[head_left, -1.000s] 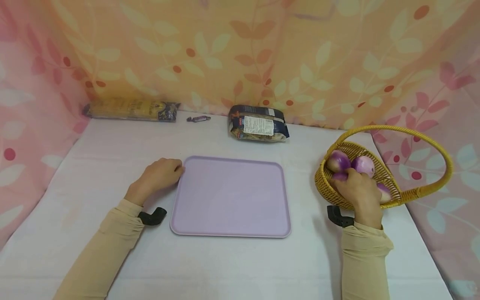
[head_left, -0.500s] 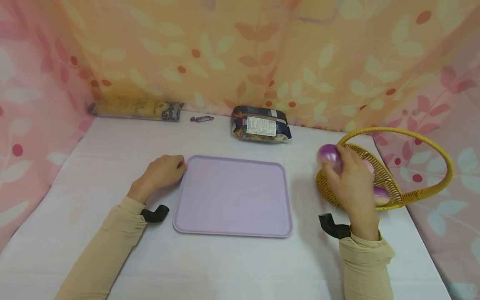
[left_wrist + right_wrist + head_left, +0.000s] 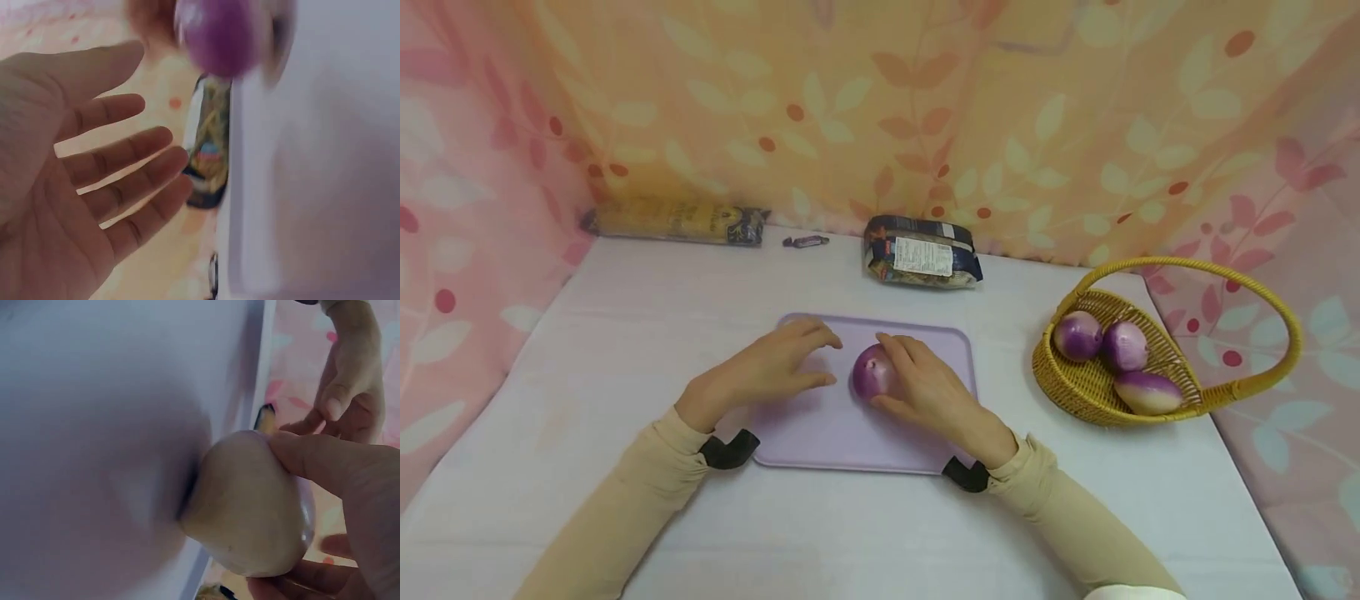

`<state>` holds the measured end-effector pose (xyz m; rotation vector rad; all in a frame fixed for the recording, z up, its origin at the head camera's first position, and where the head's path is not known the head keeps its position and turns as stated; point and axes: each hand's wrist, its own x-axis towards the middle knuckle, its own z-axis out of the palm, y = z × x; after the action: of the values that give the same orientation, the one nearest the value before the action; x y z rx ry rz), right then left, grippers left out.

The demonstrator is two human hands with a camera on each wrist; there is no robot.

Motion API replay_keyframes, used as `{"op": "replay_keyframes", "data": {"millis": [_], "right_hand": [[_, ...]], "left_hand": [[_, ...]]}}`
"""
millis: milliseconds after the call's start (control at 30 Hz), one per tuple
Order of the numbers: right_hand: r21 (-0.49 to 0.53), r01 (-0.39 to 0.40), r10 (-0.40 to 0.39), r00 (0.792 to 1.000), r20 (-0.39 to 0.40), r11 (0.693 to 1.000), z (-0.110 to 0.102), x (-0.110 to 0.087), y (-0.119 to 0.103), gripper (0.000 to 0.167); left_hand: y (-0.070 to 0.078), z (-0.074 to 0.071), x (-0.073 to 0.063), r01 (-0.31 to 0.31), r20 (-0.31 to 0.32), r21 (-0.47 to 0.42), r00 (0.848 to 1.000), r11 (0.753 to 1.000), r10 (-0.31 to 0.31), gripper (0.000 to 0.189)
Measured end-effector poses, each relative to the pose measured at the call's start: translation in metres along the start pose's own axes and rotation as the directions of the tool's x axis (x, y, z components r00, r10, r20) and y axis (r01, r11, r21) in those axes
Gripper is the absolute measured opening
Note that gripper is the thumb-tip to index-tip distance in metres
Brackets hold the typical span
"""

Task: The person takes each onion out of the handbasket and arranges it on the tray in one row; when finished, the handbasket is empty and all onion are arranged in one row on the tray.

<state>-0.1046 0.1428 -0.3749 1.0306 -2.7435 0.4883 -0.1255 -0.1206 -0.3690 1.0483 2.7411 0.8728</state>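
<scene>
Right hand (image 3: 928, 387) pinching a glossy, round, purple-and-white turnip-like vegetable (image 3: 870, 373) between thumb and fingers, at or just above the middle of a pale lilac rectangular tray (image 3: 820, 442) with a low raised rim; whether the vegetable bears on the tray cannot be told. The left hand (image 3: 771, 367), empty, fingers spread, stands over the tray's left part, apart from the vegetable. Likely faults: the smooth, curved skin could slip from the pinch if the grip loosens unevenly; let go off balance, the vegetable could roll across the flat tray, the low rim checking only a slow roll; and the black wrist fitting (image 3: 966, 475), close to the tray's front edge, could catch the rim and shift it if the wrist dips. Containers: apart from the held vegetable, nothing is seen on the visible part of the tray. At right, a yellow woven basket (image 3: 1067, 392) with a tall arched handle holds three similar purple-and-white vegetables: a rounder pair (image 3: 1078, 336) side by side and a longer one (image 3: 1148, 392) lying on its side nearer the front. Behind the tray lies a dark blue printed plastic bag (image 3: 922, 250), its contents partly visible.
</scene>
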Motion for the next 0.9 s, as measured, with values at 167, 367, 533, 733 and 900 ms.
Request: {"op": "replay_keyframes", "data": {"millis": [167,367,533,733,900], "right_hand": [[0.048,0.041,-0.041,0.999,-0.014,0.998,0.013,0.006,-0.006,0.104],[0.056,0.08,-0.082,0.996,0.034,0.995,0.01,0.002,-0.008,0.103],[0.038,0.028,-0.028,1.0,0.004,0.999,-0.011,-0.012,0.004,0.086],[-0.01,-0.217,0.211,0.957,-0.199,0.976,-0.054,-0.044,0.048,0.049],[-0.084,-0.442,0.375,0.835,-0.403,0.893,-0.085,-0.083,0.096,0.031]], "left_hand": [[0.007,0.02,0.005,-0.095,0.023,0.085,0.995,0.992,0.094,0.068],[0.01,0.034,0.008,-0.13,-0.027,0.14,0.99,0.982,0.135,0.074],[0.011,0.034,0.009,-0.105,-0.049,0.147,0.992,0.984,0.113,0.066],[-0.002,0.017,0.006,-0.051,-0.029,0.149,0.998,0.988,0.055,0.064],[-0.014,-0.001,-0.004,0.011,-0.019,0.141,1.0,0.99,-0.008,0.064]]}}
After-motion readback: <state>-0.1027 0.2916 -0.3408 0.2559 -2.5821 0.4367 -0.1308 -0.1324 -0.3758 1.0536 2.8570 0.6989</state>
